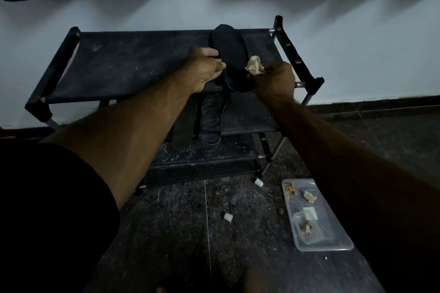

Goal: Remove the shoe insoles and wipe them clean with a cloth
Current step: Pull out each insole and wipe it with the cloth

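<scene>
Wiping appears under way: the left hand pinches the black insole at its edge, right hand fingers bunch the cloth against it; next, strokes along its length.

One wide-angle view sits on the person's head, facing forward and down along both outstretched arms. It looks from above onto a rack standing near against a wall, with the floor filling the lower frame. Straight edges bow toward the frame's borders.
</scene>
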`<state>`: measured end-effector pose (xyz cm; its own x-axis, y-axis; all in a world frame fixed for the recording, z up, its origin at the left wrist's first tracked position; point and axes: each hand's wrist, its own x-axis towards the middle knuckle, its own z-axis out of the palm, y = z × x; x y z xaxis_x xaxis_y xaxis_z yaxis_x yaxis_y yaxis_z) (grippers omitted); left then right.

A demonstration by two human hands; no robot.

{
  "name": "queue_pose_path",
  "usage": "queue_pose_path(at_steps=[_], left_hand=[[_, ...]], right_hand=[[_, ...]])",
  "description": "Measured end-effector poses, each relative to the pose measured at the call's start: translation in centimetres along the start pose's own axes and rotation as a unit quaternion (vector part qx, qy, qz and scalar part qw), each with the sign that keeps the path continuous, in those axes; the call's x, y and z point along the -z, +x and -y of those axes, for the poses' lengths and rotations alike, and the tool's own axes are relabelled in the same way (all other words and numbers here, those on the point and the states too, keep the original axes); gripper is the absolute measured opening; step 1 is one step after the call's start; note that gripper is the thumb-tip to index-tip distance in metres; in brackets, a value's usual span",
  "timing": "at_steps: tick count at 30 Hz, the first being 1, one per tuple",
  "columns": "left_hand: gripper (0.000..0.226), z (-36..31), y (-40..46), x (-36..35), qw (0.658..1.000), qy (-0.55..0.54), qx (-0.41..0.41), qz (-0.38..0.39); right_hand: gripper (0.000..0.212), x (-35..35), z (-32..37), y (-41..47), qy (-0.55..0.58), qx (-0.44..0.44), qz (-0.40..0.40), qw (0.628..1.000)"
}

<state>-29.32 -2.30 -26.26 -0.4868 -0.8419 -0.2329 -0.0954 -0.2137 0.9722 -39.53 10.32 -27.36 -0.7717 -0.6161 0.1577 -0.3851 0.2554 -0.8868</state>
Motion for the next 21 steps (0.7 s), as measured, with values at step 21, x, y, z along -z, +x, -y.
queue_pose_path(at_steps=[21], left_hand=[[0.022, 7.7, -12.3, 7.8, 0.979, -0.202, -0.017, 0.005]], right_hand=[[0.02, -5.4, -10.1, -11.1, 0.159, -0.201, 0.083, 0.963]])
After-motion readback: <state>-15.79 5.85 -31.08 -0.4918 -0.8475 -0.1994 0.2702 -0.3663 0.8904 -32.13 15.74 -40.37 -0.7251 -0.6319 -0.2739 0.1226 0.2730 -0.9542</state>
